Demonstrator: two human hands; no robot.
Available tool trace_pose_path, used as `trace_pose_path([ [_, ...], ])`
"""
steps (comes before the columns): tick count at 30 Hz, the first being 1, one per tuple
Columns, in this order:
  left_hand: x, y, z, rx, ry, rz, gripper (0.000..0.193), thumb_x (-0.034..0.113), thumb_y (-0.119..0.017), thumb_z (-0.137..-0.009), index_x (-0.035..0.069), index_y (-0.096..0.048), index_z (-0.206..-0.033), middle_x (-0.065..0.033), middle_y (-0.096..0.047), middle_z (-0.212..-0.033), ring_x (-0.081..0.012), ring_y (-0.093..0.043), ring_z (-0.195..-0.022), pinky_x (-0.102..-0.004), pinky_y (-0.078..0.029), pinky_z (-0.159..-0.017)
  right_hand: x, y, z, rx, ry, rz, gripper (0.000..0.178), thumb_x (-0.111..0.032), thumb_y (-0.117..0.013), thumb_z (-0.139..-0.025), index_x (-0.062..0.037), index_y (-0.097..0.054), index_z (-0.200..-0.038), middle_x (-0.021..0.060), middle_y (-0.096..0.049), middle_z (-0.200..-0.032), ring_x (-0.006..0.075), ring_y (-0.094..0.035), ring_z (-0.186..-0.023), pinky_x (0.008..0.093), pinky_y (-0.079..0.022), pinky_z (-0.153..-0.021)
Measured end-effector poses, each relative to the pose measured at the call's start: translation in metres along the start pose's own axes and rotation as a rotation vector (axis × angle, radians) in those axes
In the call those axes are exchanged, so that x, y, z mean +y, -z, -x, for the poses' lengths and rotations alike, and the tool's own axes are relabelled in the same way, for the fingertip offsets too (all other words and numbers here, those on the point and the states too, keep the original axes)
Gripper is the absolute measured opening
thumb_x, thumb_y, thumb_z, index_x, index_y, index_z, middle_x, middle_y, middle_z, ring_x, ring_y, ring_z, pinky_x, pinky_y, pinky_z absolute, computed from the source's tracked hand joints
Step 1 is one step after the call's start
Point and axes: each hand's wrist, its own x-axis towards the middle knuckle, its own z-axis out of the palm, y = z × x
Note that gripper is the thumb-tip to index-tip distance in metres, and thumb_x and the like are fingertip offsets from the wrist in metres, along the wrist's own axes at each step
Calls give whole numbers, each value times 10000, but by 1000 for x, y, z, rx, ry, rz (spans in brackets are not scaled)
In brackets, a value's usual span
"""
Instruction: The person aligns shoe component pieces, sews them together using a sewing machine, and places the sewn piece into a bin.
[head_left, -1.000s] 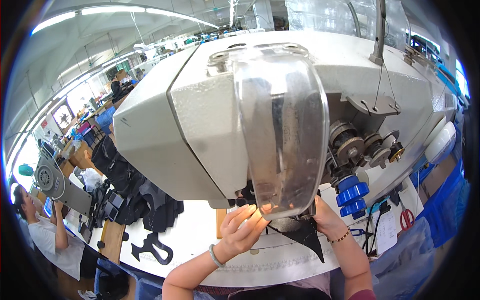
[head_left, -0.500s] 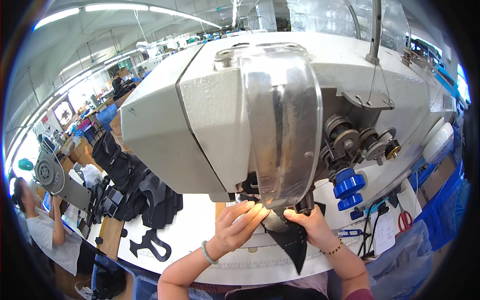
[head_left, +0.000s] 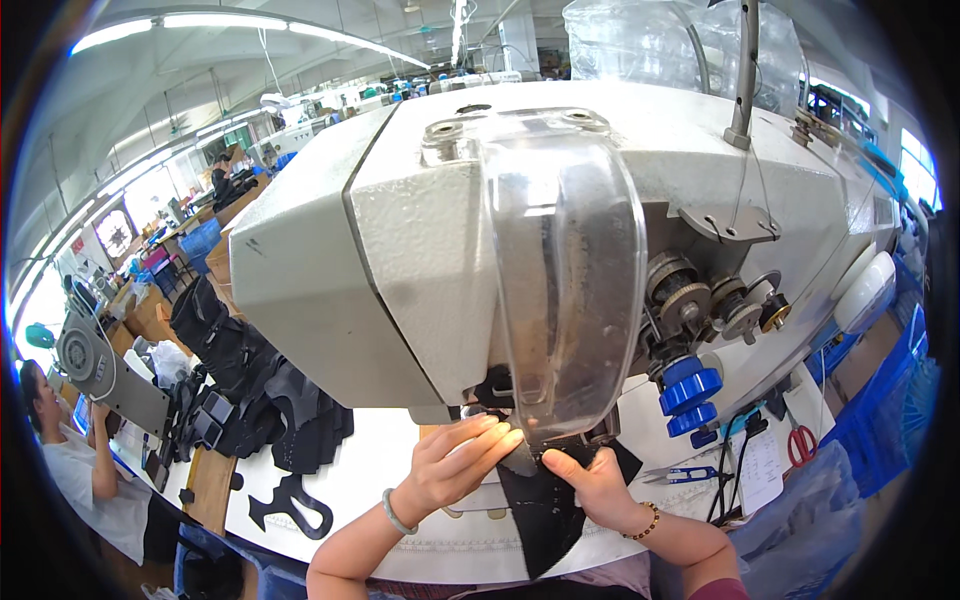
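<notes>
1. Nearest, at lower centre, the black cloth [head_left: 545,520] lies under and between the two hands, its long axis running nearly straight up and down the frame, slightly slanted. Its pointed end hangs toward the bottom edge, below both hands; its upper end goes in under the machine.
2. The right hand [head_left: 597,490] is the nearer: its thumb lies on the cloth, so the long point stretches down and left from that grip. The fingers' undersides are hidden; whether the grip is clamped or only pressing, I cannot tell.
3. The left hand [head_left: 455,462] sits left of centre, fingers side by side, tips at the cloth's upper left edge. Its thumb is out of sight, so I cannot tell if that grip is closed.
4. Against half a second ago, the cloth's point has swung left and lower in the frame, and the right hand has shifted left and down. The left hand remains beside the machine's lower end.
5. Just above the hands, the clear cover [head_left: 570,290] hangs on the front of the pale sewing machine [head_left: 420,220].
6. Farther left, a loose black cutout [head_left: 288,490] lies on the white surface [head_left: 385,432], with a dark heap [head_left: 300,425] beyond.
</notes>
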Motion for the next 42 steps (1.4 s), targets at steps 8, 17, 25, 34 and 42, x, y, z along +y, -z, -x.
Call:
trace_pose_path([
  [8,-4,0,-2,-26,-33,-14,331,2,-657,-649,66,-691,-972,-15,-615,-967,-180,-612,-930,-274,-560,-770,-1,2,5,-78,-82,169,233,-252,-595,-898,-24,-633,-930,-83,-529,-647,-19,-411,-534,156,-310,-447],
  [17,-11,-3,3,-5,-84,13,317,5,-669,-638,79,-702,-945,-1,-620,-950,-162,-625,-902,-246,-558,-742,-2,2,5,-186,-70,210,271,-216,-555,-923,22,-616,-1037,-47,-586,-784,-2,-471,-688,156,-393,-572],
  [25,-17,-3,5,6,-99,14,316,4,-661,-644,94,-705,-944,14,-618,-936,-141,-625,-872,-238,-545,-676,-1,-7,9,-144,-21,203,224,-204,-557,-922,14,-608,-924,-66,-536,-730,-17,-422,-637,153,-347,-520],
  [34,-16,0,10,-87,1,66,356,16,-656,-633,118,-698,-972,35,-613,-958,-134,-610,-901,-284,-518,-733,10,-1,7,-113,93,346,288,-212,-596,-900,-34,-498,-695,-85,-372,-579,-4,-296,-545,198,-246,-438],
  [42,-16,-8,8,-41,41,200,379,28,-646,-633,142,-698,-991,3,-599,-975,-159,-608,-894,-272,-519,-700,-3,12,1,186,35,227,241,-161,-456,-948,1,-596,-839,55,-644,-710,76,-534,-565,209,-415,-517],
])
